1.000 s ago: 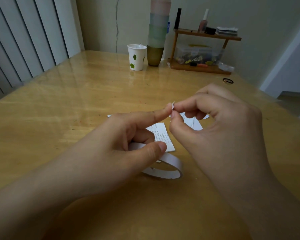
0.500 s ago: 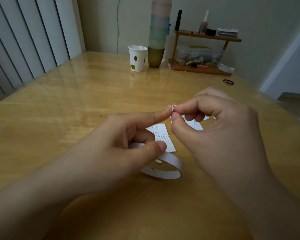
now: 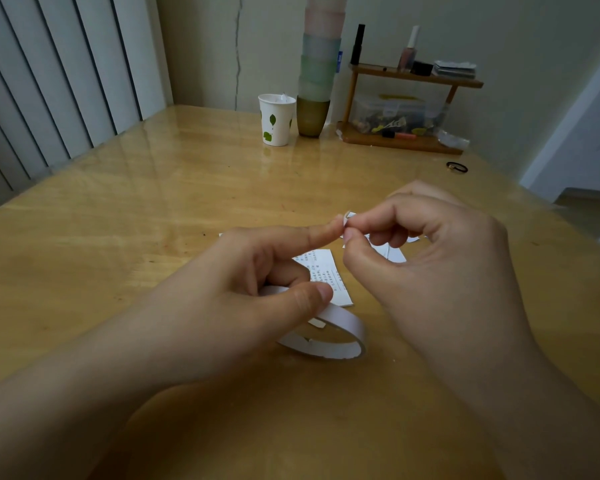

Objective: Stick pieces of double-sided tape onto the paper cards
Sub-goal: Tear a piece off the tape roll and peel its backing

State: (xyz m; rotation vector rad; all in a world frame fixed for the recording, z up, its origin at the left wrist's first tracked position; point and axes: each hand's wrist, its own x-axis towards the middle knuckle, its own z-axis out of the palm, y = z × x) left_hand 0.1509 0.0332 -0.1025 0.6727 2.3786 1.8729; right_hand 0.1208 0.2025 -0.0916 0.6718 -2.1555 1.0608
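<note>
— Where is the tape piece right now?

— A small white piece of tape point(image 3: 345, 220) is up in the air above the middle of the tabletop point(image 3: 118, 244). The right hand point(image 3: 430, 265) pinches it between thumb and forefinger, the other fingers curled in. The left hand point(image 3: 243, 292) has its forefinger stretched out, the tip touching the same piece.

— So is the left hand gripping it too?

— Its thumb is not on the piece; the thumb lies lower, in front of the tape roll point(image 3: 326, 334). Its other fingers are curled under the palm. Whether they hold anything, I cannot tell.

— And the roll?

— It lies flat on the tabletop, partly hidden behind the left hand, nearer the front edge than the cards.

— The cards?

— One paper card point(image 3: 326, 275) with printed lines lies just behind the roll, between the two hands. More white cards point(image 3: 394, 252) show past the right thumb, mostly covered by the right hand.

— Anything else on the tabletop?

— Along the far edge: a paper cup point(image 3: 276, 119) with green leaves, a tall stack of cups point(image 3: 317, 81) just beside it, and a small wooden shelf point(image 3: 406, 133) with a clear box and bottles. A black hair tie point(image 3: 457, 166) lies near the right edge.
</note>
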